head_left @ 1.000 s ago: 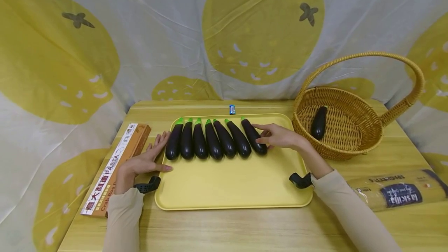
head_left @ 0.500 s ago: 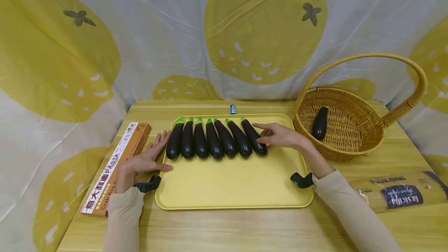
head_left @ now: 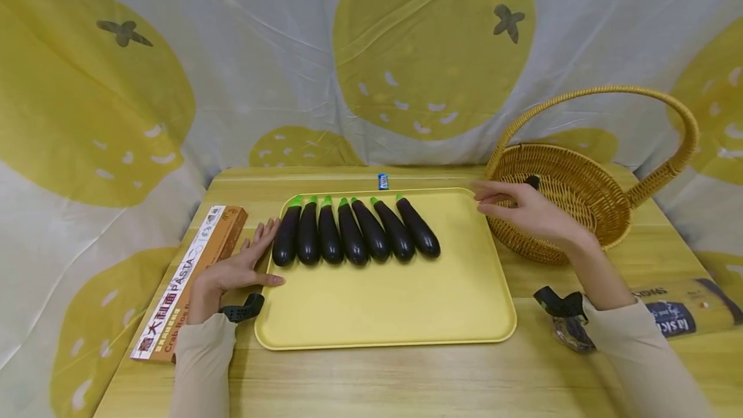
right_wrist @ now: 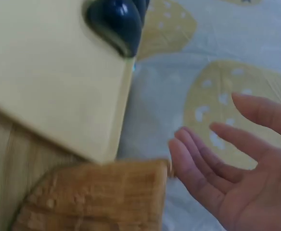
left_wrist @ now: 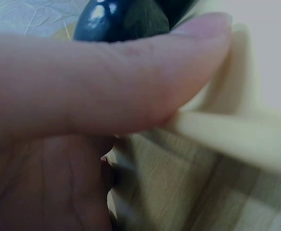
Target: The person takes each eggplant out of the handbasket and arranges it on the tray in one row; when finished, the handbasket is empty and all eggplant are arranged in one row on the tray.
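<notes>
Several dark eggplants (head_left: 352, 234) with green stems lie side by side across the far left and middle of a yellow tray (head_left: 383, 315). My left hand (head_left: 238, 269) rests at the tray's left edge, its straight fingers beside the leftmost eggplant (head_left: 286, 240) and its thumb over the rim. In the left wrist view the thumb (left_wrist: 131, 86) covers much of the scene. My right hand (head_left: 536, 215) holds nothing and hovers at the near left rim of a wicker basket (head_left: 615, 211), fingers loosely bent. Behind it, only the tip of an eggplant (head_left: 532, 180) in the basket shows.
A pasta box (head_left: 191, 276) lies left of the tray. A bag of spaghetti (head_left: 705, 305) lies on the right, partly behind the right sleeve. One small blue packet (head_left: 383, 181) sits beyond the tray. A patterned cloth (head_left: 278, 63) hangs behind the table.
My right hand has left the rightmost eggplant on the tray and moved right to the basket, now covering most of the eggplant in it. The left hand has stayed put.
</notes>
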Available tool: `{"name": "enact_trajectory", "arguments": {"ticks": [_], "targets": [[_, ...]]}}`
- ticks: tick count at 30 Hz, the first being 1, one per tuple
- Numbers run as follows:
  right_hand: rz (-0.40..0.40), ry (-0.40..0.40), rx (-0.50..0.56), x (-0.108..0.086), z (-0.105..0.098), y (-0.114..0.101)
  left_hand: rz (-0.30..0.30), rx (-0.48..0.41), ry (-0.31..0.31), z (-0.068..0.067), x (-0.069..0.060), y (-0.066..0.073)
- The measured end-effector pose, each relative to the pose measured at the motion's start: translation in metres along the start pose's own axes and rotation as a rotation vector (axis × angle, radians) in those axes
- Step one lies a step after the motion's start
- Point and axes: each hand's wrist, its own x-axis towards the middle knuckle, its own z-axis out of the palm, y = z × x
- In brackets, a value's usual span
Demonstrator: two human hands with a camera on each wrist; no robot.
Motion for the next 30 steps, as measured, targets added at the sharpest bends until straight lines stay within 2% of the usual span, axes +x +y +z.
{"name": "enact_trajectory", "arguments": {"ticks": [4,8,15,22,30], "targets": [[0.078,0.092,-0.020,-0.014,-0.018,0.018,-0.010,-0.021,-0.008,-0.001,-0.001,0.000],[0.195,0.155,-0.004,-0.019,-0.026,0.040,-0.014,-0.034,-0.011,-0.001,-0.002,0.000],[0.383,0.122,0.013,-0.014,-0.026,0.071,0.004,-0.028,-0.009,0.000,-0.001,-0.003],[0.445,0.099,0.056,-0.004,-0.019,0.081,0.013,-0.023,-0.003,0.001,0.001,-0.001],[0.450,0.117,0.088,0.000,-0.014,0.084,0.018,-0.013,-0.001,0.000,0.002,0.000]]}}
